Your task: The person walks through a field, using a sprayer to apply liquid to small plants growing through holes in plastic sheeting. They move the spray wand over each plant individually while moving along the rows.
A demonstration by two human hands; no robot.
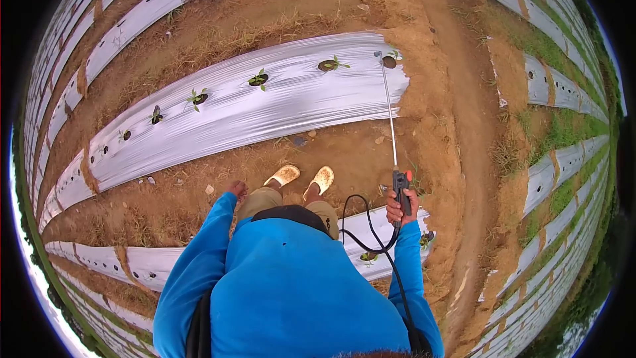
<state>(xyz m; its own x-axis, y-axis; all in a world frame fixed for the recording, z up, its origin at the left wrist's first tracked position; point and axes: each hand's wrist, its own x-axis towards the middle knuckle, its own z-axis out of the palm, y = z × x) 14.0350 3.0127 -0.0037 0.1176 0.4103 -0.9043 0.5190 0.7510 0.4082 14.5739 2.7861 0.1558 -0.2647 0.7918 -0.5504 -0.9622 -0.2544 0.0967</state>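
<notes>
My right hand is wrapped round the black handle of a spray wand. The thin metal tube runs forward from it, and its nozzle tip is over the end of the silver plastic mulch, beside the last planting hole. A black hose loops down from the handle. My left hand hangs beside my left leg, over the soil, its fingers curled with nothing visible in them. Small green seedlings grow in round holes along the mulch.
My feet in pale shoes stand on the brown soil between two mulched beds. Another silver bed passes behind me. A dirt path runs along the right, with more mulched rows and grass beyond it. Small stones lie near my feet.
</notes>
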